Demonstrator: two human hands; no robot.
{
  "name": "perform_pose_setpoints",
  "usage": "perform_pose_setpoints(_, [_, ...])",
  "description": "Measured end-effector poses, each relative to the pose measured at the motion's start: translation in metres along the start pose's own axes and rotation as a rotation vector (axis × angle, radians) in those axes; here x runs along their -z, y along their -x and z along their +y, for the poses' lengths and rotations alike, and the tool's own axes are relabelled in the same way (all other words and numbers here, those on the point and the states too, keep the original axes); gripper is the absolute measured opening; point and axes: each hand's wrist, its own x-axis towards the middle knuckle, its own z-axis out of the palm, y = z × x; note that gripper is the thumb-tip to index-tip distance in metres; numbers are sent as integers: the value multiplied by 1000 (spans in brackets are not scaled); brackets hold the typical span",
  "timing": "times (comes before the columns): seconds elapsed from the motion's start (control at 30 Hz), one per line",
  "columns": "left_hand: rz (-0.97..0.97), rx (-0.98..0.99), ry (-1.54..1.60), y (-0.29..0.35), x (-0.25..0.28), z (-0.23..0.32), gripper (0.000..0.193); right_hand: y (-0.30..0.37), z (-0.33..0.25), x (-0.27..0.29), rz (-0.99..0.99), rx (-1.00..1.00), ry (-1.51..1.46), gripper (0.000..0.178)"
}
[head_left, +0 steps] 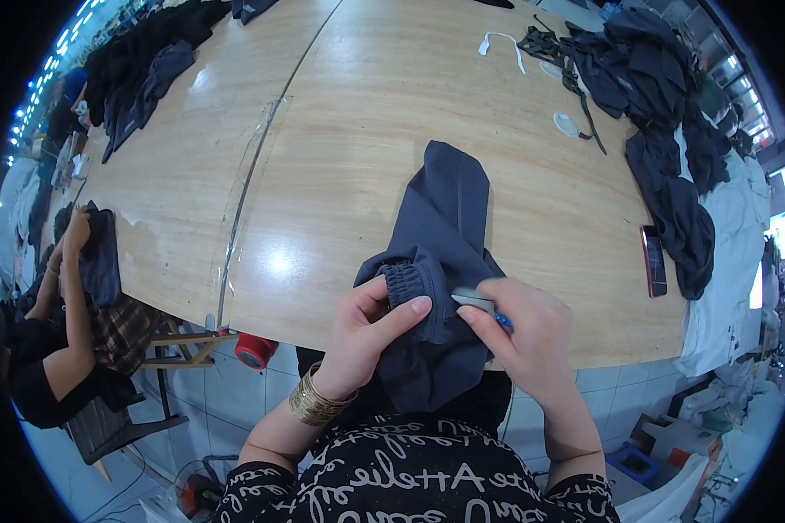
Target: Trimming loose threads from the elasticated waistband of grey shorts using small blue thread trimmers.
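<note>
A dark navy garment (449, 205) lies at the table's front edge, its near part hanging over. My left hand (366, 327) grips it at a gathered elastic band (406, 286), the thumb pressed on the cloth beside the band. In my right hand (528, 331) is a small tool with a grey metal end and a blue part, which looks like thread snips (473, 299). Its grey tip points left, close to the cloth by the band; whether it touches I cannot tell. My right fingers are closed around the tool and hide most of it.
Dark garments (637, 70) are heaped at the far right, and more dark clothes (153, 65) lie far left. A phone (653, 261) rests near the right edge. White cloth (728, 253) hangs beyond it. At left another person's arms (77, 288) handle dark cloth.
</note>
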Motion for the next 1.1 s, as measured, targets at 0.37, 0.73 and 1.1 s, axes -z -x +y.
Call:
perform_pose_setpoints(0.37, [73, -119, -251, -7, 5, -3, 20, 0, -3, -13, -149, -310, -559, 19])
perform_pose_setpoints(0.73, [168, -182, -419, -17, 40, 28, 28, 11, -3, -32, -11, -145, -282, 18])
perform_pose_setpoints(1.1, [111, -210, -428, -9, 43, 56, 27, 15, 27, -48, 215, -153, 50, 29])
